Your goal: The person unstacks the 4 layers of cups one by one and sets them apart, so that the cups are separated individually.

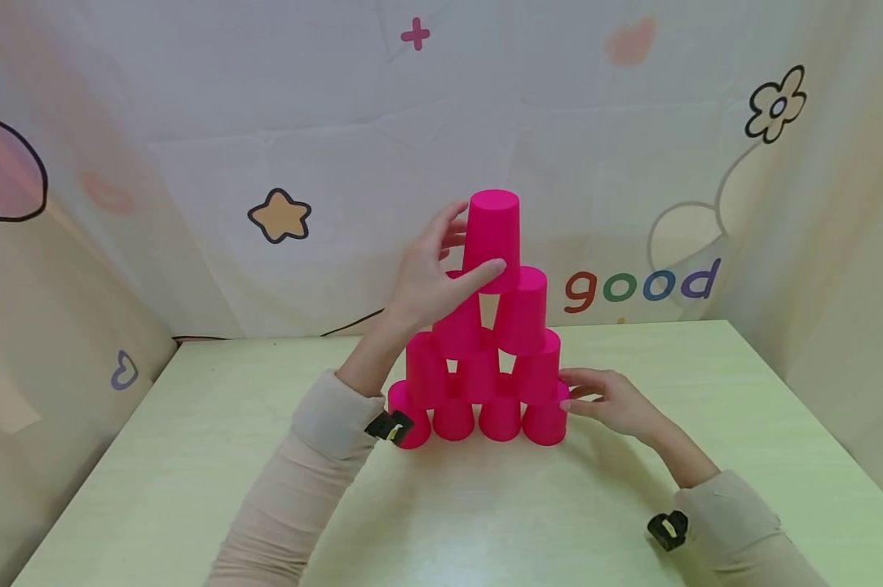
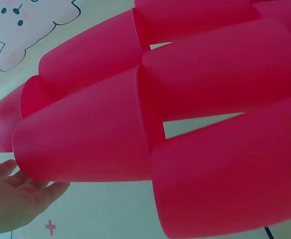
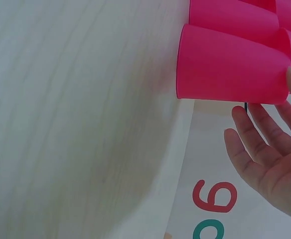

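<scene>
Upside-down pink plastic cups stand stacked in a pyramid, one top cup (image 1: 494, 236) over rows of two, three and several. My left hand (image 1: 428, 281) holds the top cup low on its left side, thumb across the front and fingers behind. In the left wrist view, the left hand (image 2: 18, 201) shows at the far left near the narrow cup ends. My right hand (image 1: 617, 402) is at the lower right cup (image 1: 545, 421), its thumb and fingertips by the cup's upper side. The right wrist view shows the right hand (image 3: 280, 162) with fingers spread and loosely bent beside that cup.
The pyramid stands on a pale wooden table (image 1: 192, 456). Behind the table hangs a white cloth (image 1: 338, 163) printed with a star, a flower and the word "good". Dark wrist straps (image 1: 390, 426) show at both cuffs.
</scene>
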`<state>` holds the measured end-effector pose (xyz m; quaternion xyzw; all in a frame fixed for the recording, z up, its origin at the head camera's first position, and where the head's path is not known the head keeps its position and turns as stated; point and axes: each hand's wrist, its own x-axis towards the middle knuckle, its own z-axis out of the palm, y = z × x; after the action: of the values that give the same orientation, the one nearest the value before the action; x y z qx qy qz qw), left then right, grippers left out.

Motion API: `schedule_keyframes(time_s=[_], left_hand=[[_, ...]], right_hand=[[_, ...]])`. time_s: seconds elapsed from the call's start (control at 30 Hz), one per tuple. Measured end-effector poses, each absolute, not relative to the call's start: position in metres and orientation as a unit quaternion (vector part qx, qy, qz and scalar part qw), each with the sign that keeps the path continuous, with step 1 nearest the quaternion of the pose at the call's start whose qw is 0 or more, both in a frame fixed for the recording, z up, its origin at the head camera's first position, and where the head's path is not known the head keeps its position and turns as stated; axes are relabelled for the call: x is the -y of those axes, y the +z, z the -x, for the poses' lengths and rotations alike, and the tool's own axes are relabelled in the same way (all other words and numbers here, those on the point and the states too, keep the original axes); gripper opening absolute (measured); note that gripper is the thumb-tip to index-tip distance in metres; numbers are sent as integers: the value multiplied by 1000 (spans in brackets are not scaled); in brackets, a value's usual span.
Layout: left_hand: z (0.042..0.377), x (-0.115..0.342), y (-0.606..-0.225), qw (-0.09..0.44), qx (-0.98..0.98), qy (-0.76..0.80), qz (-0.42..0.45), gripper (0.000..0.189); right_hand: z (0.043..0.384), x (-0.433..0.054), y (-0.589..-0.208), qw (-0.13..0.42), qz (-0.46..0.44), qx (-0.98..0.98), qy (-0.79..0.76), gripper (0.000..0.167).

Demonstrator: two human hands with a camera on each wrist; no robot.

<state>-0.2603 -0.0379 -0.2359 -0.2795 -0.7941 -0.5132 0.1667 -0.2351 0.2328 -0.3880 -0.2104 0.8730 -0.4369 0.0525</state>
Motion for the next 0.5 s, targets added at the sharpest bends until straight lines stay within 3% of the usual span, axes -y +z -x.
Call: schedule_keyframes(time_s=[0.5], left_hand=[[258,35,-239,217,751,-547,299,60]], right_hand=[[235,-232,-390,51,211,-873,-437,51]])
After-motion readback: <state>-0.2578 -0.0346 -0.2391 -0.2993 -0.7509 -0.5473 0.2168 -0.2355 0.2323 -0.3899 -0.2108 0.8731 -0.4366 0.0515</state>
